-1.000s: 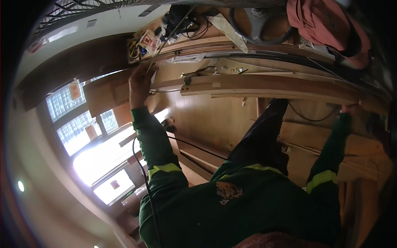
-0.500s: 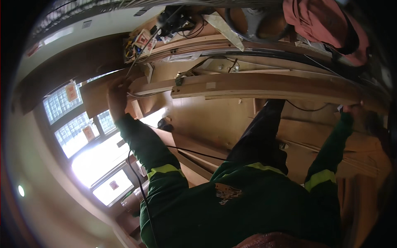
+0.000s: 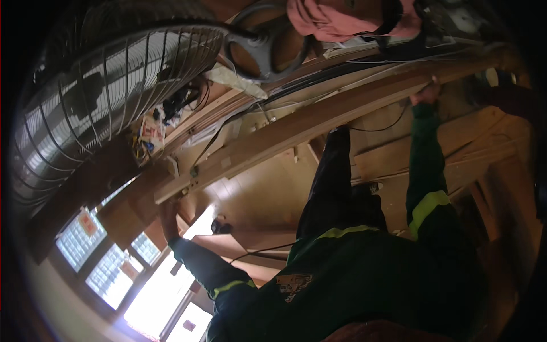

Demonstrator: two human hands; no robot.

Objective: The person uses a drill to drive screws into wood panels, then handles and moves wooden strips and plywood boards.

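A long wooden board point(image 3: 285, 137), seemingly layered along its edge, runs slantwise in front of me, its left end nearer and its right end farther off. My left hand point(image 3: 168, 218) is at the left end, its fingers closed at the board's underside and partly hidden. Farther along, my right hand point(image 3: 425, 95) grips the near edge of the same board near its right part. A small dark green fitting with a dark cord point(image 3: 195, 171) rests on the board near its left end.
A large wire-caged fan point(image 3: 114, 102) fills the upper left. Beyond the board are a grey spoked wheel-like frame point(image 3: 265, 47), pink cloth point(image 3: 353, 18) and long dark strips. More boards point(image 3: 456, 145) lie at right. Bright windows point(image 3: 108, 273) stand at lower left.
My view has turned, bringing the fan in. The board now slants, left end nearer. My left hand, earlier raised beyond that end, is now at it; my right hand still grips the board.
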